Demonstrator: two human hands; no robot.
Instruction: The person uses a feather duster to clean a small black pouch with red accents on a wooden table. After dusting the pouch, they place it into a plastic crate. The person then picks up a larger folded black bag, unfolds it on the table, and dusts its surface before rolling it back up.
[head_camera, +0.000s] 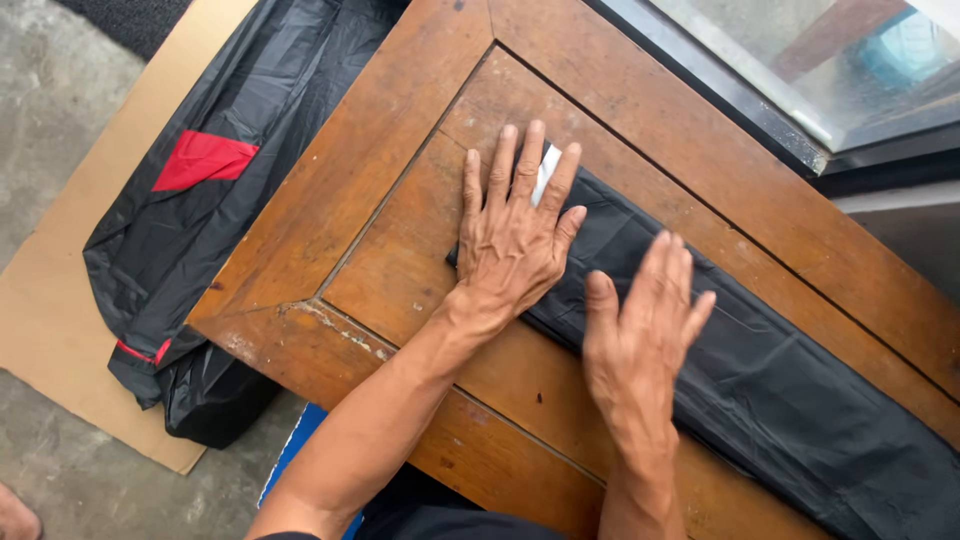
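Observation:
A long folded black plastic sheet lies diagonally across the wooden table. My left hand presses flat on its upper left end, fingers spread, with a small white piece showing between the fingers. My right hand lies flat on the sheet just to the right, fingers together and slightly blurred. Neither hand grips anything.
A pile of black plastic with a red patch lies on brown cardboard on the concrete floor left of the table. A glass pane in a dark frame borders the table's far right side. Something blue shows under the table's near edge.

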